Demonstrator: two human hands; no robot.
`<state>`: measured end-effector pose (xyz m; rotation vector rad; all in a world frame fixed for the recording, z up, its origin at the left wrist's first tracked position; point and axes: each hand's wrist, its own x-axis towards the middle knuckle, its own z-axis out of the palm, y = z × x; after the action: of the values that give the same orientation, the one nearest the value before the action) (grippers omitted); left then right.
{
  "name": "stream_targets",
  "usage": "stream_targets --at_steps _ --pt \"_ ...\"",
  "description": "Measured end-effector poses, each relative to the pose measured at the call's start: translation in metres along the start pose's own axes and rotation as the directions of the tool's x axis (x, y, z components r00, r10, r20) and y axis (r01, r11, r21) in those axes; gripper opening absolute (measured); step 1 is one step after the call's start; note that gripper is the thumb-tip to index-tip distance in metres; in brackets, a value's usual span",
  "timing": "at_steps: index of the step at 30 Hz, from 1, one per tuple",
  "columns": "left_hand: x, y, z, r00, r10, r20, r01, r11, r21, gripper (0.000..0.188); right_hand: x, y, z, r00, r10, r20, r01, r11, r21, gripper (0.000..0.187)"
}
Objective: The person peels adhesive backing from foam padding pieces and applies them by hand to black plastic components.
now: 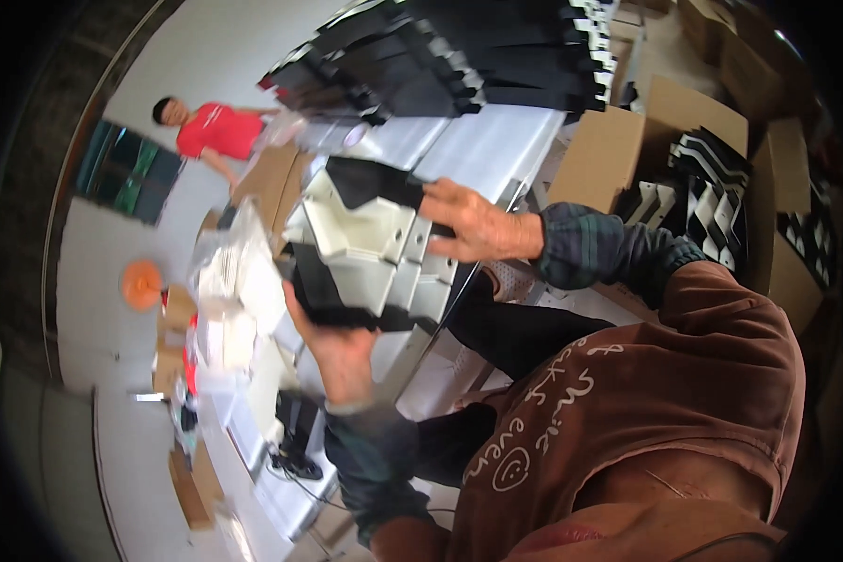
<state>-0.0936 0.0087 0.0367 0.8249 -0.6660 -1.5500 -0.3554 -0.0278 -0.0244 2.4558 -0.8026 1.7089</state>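
A stack of bent, angular pieces (351, 225), white on the inner faces and black outside, with small holes along their tabs, is held up between my two hands over the table edge. My left hand (332, 354) grips it from below, with the thumb up along its side and the fingers partly hidden behind it. On the other end, my right hand (473, 223) is closed over the tabbed edge. The undersides of the pieces are out of sight.
More black pieces with white edges stand in large stacks (506, 56) on the white table (515, 140). An open cardboard box (599, 155) at right holds similar pieces. Clear plastic bags (239, 258) and a black device with a cable (295, 436) lie on the table. Across it is a person in red (220, 131).
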Motion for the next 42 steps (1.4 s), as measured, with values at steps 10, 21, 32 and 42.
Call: stream_targets --at_steps 10,21,32,42 --pt "-0.021 0.032 0.013 0.984 -0.037 -0.176 0.043 0.999 0.033 0.09 0.033 -0.011 0.02 0.99 0.066 0.124 -0.085 0.984 0.157 0.047" --pt "-0.029 0.011 0.008 0.938 -0.179 -0.297 0.19 0.982 0.01 0.086 0.003 -0.007 0.02 0.94 0.211 0.267 -0.26 0.951 0.167 0.055" --pt "-0.025 0.005 0.007 0.955 -0.126 -0.27 0.145 0.988 0.054 0.092 0.002 -0.008 0.012 0.954 0.19 0.23 -0.232 0.957 0.172 0.051" --pt "-0.05 0.082 0.025 0.964 -0.027 -0.266 0.009 0.998 -0.067 0.082 0.087 -0.023 0.028 0.999 -0.033 0.04 0.026 0.986 0.165 0.054"
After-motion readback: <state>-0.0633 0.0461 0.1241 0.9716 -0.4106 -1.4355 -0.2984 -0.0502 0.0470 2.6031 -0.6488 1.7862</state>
